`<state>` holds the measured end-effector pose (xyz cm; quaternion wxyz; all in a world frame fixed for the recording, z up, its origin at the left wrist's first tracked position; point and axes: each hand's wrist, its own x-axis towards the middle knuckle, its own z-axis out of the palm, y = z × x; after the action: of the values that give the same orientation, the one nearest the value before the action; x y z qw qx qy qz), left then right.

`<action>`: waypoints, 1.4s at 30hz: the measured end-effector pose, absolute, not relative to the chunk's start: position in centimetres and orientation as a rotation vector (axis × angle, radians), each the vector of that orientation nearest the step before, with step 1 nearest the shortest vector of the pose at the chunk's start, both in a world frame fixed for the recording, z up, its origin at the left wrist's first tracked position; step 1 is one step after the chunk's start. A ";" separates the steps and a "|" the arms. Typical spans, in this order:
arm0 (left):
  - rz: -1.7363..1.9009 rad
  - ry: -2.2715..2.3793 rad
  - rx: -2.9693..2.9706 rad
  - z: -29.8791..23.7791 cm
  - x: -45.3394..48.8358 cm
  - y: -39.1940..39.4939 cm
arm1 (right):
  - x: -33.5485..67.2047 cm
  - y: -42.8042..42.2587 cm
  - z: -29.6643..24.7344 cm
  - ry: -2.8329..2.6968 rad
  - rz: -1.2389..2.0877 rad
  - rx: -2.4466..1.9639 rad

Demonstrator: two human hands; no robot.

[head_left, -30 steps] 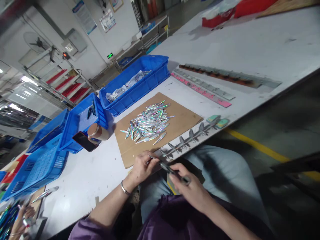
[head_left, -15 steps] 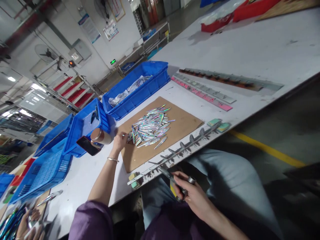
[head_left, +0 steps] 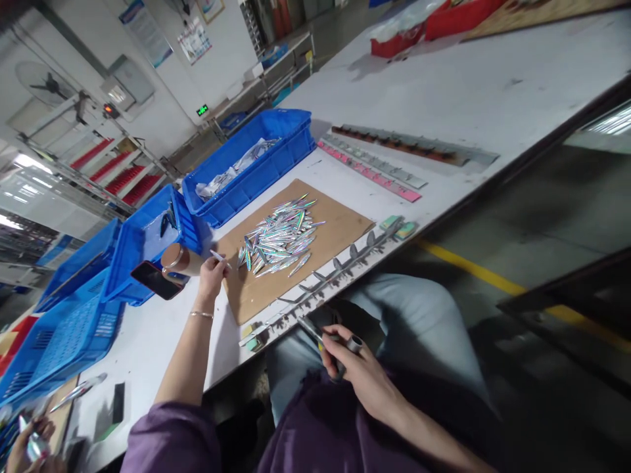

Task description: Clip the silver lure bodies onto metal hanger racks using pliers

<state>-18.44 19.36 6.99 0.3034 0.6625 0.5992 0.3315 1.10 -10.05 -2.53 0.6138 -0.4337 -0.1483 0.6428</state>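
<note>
My left hand (head_left: 211, 277) is closed on a slim silvery fish-shaped lure body (head_left: 220, 259), just off the left edge of a brown cardboard sheet (head_left: 261, 299). A pile of shiny, iridescent lure bodies (head_left: 280, 238) lies on that sheet. Over my lap, my right hand (head_left: 348, 358) grips a plier-like hand tool (head_left: 309, 328) with a grey tip and some yellow at the handle. Its tip is near a long metal strip (head_left: 315, 294) along the table's front edge. Several grey fin-like pieces stand up from the strip, whose ends rest on green and yellow sponge blocks (head_left: 252, 338).
Blue crates (head_left: 256, 177) line the back and left, beside a phone (head_left: 156, 279) and a lidded jar (head_left: 180, 263). Pink (head_left: 369, 172) and rusty strips (head_left: 404, 146) lie at the right. A co-worker's hands (head_left: 34, 443) hold a lure at the lower left.
My left hand has drawn back left from the pile with a lure body in its fingers. My right hand still grips the tool. The whole view has shifted.
</note>
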 end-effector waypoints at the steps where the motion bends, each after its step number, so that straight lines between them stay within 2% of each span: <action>1: 0.934 1.487 1.714 6.9 -18.6 17.9 | 0.9 -10.0 -2.3 -0.267 1.521 -0.963; 5: 0.903 1.044 1.704 6.1 -18.5 10.9 | 0.1 -9.7 -2.0 0.088 1.659 -0.816; 8: 0.782 0.924 1.882 5.2 -18.0 6.7 | -0.2 -9.3 -2.0 0.373 1.775 -0.697; 15: 0.687 0.842 2.208 4.3 -17.1 4.8 | -0.5 -8.3 -2.2 0.660 2.032 -0.289; 18: 0.666 0.801 2.278 4.5 -17.0 5.1 | -1.3 -8.3 -2.8 0.529 2.006 -0.362; 20: 0.659 0.746 2.340 4.6 -16.9 5.2 | -1.8 -8.6 -3.1 0.238 1.883 -0.580; 25: 0.597 0.593 2.517 5.0 -16.4 5.6 | -1.9 -9.1 -3.5 -0.851 1.020 -1.310; 27: 0.569 0.587 2.554 5.0 -16.2 5.6 | -1.7 -8.8 -3.5 -0.984 0.893 -1.448; 29: 0.572 0.602 2.563 5.0 -16.0 5.5 | -1.5 -8.4 -3.5 -0.973 0.968 -1.493; 33: 0.619 0.653 2.542 4.5 -16.0 5.1 | -1.2 -8.3 -3.6 -0.711 1.304 -1.235; 38: 0.683 0.698 2.495 3.9 -16.1 4.7 | -0.6 -9.5 -3.1 -0.790 0.987 -1.325; 39: 0.690 0.701 2.486 3.8 -16.1 4.7 | -0.6 -9.5 -3.0 -0.780 1.013 -1.306; 42: 0.692 0.713 2.459 3.5 -16.2 4.6 | -1.0 -8.8 -3.1 -0.529 1.347 -1.101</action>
<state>-16.20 4.65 3.53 0.2421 0.8996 0.2610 0.2530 -0.96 -8.76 -3.09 0.6145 -0.4777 -0.2297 0.5844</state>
